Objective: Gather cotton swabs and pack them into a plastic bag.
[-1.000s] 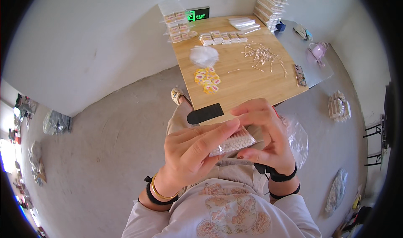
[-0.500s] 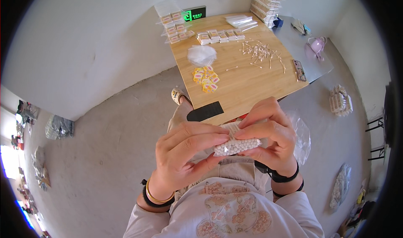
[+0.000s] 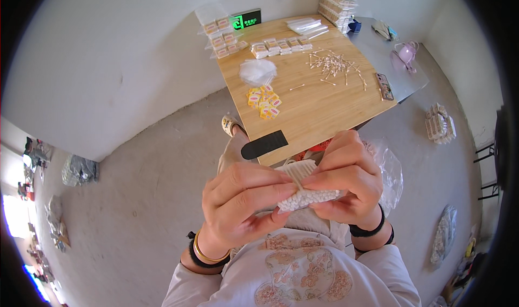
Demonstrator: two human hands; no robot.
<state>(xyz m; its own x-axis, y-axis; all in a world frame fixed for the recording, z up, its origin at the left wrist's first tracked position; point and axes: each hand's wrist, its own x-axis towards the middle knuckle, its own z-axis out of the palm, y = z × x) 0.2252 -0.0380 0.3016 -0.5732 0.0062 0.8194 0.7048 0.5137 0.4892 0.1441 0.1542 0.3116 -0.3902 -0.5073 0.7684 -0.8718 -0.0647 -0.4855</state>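
Both hands grip one bundle of cotton swabs in front of my waist, its rounded white tips facing me and its pale sticks showing behind. Clear wrap seems to cover it, though my fingers hide much of it. My left hand pinches the left side, thumb below and fingers on top. On the right side, my right hand holds it likewise, and the fingertips of both hands nearly meet at the middle. Beyond them on the wooden table lie a loose pile of swabs and several yellow-and-white cards.
Clear plastic bags, a row of packed swabs and a phone lie on the table. Tall stacks of packs stand at its back. A black strip sits at the near left corner. Packs rest on the floor at right.
The bundle has tilted in my hands, and more of its sticks show behind the tips. Both hands sit slightly lower. The view has shifted a little.
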